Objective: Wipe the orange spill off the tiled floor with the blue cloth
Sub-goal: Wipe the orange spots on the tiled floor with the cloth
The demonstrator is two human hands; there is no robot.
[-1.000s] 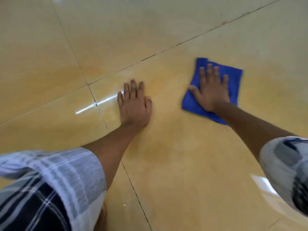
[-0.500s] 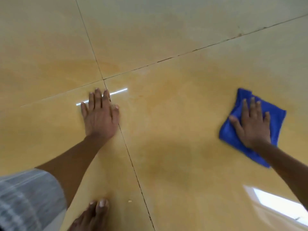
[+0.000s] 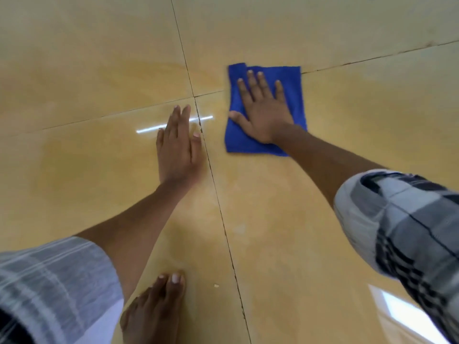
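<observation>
My right hand [image 3: 264,112] is pressed flat, fingers spread, on the blue cloth [image 3: 293,95], gripping nothing, just right of where the grout lines [image 3: 216,192] cross. My left hand [image 3: 177,150] lies open on the orange-stained tiled floor [image 3: 87,157], beside that vertical joint.

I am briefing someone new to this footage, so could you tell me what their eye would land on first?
The bright blue square cloth stands out, pressed flat under the right hand just right of where the grout lines cross. The left hand rests flat on the glossy tiled floor beside it, which shows a faint orange film.
</observation>
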